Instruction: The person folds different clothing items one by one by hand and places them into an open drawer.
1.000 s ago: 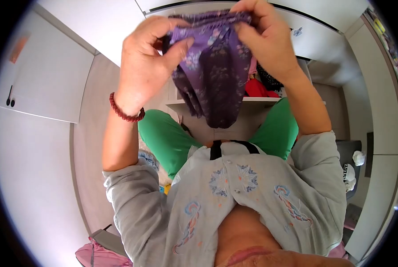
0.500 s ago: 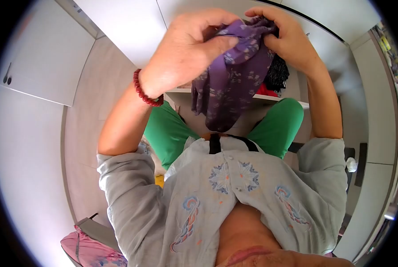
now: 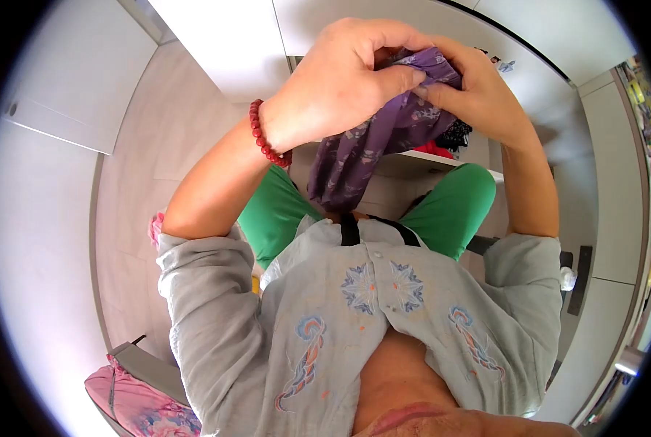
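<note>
A purple floral cloth [image 3: 347,160], gathered at the top, hangs in folds in front of my knees. My left hand [image 3: 354,80], with a red bead bracelet [image 3: 260,135] at its wrist, pinches the cloth's upper edge between thumb and fingers. Close beside it, my right hand [image 3: 478,95] grips the same bunched edge from the other side. The two thumbs nearly meet over the fabric. Some fingertips are hidden behind the cloth. What kind of garment or cloth it is, I cannot tell.
Behind the cloth is an open drawer [image 3: 496,175] with a red item [image 3: 434,149] and a black patterned fabric [image 3: 455,137]. White cabinet doors [image 3: 56,197] stand at the left. A pink floral item [image 3: 139,404] lies at lower left. Packed shelves [image 3: 649,124] line the right.
My hands have come closer together on the cloth, the left moving right. The cloth's top is more tightly gathered, and its hanging part looks narrower.
</note>
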Tool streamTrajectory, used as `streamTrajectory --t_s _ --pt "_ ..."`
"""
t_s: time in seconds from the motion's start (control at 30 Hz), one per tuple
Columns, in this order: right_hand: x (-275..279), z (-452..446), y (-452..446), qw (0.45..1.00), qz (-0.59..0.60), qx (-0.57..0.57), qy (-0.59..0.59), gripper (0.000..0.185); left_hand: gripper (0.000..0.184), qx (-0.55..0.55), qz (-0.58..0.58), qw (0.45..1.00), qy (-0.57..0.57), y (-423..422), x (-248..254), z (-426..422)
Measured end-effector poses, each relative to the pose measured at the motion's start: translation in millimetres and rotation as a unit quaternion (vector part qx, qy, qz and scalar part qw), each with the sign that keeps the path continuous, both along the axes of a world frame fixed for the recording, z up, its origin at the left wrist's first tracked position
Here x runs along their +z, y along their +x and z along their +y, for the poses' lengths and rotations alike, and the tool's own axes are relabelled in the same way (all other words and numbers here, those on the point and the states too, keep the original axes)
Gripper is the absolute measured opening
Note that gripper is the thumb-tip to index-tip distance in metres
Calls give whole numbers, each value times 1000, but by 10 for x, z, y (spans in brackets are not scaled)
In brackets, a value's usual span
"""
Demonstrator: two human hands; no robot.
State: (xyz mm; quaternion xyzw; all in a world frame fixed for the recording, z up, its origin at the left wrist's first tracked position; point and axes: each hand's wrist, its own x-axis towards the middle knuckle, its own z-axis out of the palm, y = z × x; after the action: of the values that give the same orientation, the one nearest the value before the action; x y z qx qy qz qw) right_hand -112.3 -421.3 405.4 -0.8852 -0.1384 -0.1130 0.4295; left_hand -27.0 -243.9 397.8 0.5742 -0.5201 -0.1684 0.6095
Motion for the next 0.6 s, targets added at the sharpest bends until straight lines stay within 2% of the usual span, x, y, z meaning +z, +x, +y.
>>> streamTrajectory --t_s 0.07,0.1,0.17,0.2,0.3,0.33,0.4,0.53,0.6 --pt "-15 17 16 999 22 10 37 33 29 35 -106 994 3 74 -77 24" --pt "-5 25 20 996 40 20 73 29 29 39 -106 994 4 48 -120 65" --pt "22 37 30 994 60 21 83 27 46 151 -73 985 -36 -11 -285 152" --pt "30 32 33 992 79 21 92 25 46 148 -72 986 -36 2 -376 174" --pt "37 42 38 987 83 21 135 24 67 179 -116 972 -103 51 -750 228" --pt "65 34 32 987 84 17 135 24 67 175 -115 972 -103 34 -928 222" --pt "133 26 30 979 117 40 164 33 67 158 13 987 -9 -50 -1305 228" --pt "216 33 -20 983 83 10 166 30 64 161 -68 984 46 -16 -1654 155" --pt "323 20 -42 965 162 47 200 29 62 135 -33 990 38 17 -1785 116"
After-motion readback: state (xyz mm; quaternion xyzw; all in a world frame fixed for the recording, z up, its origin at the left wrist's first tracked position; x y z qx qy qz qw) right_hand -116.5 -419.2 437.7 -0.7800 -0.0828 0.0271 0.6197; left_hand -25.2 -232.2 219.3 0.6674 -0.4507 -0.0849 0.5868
